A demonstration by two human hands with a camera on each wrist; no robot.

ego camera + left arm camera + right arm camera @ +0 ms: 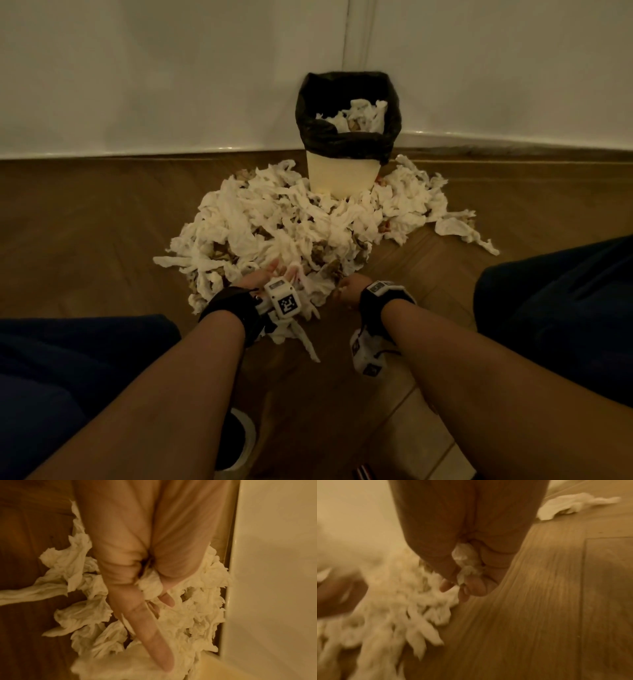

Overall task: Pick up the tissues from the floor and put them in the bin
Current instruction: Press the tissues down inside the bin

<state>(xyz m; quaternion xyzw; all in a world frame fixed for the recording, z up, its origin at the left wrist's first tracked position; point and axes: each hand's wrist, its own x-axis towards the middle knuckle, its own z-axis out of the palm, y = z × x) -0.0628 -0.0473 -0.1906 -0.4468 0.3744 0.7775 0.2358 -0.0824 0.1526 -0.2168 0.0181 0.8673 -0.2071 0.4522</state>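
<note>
A white bin (342, 174) with a black liner (310, 113) stands against the wall and holds several tissues (363, 114). A big heap of crumpled white tissues (274, 219) surrounds its base on the wooden floor. My left hand (274, 275) is at the heap's near edge. In the left wrist view the left hand (154, 595) pinches a wad of tissue (149, 586) against the palm, with one finger (154, 642) stretched out over the pile. My right hand (346, 286) sits at the heap's near right edge; its fingers (447, 585) curl round a small tissue wad (464, 559).
My knees in dark trousers (555, 308) flank the heap left and right. The white wall and baseboard (137, 147) run behind the bin. A stray tissue (459, 229) lies on the far right. Bare wooden floor (85, 222) spreads to the left; pale tiles (421, 431) begin near right.
</note>
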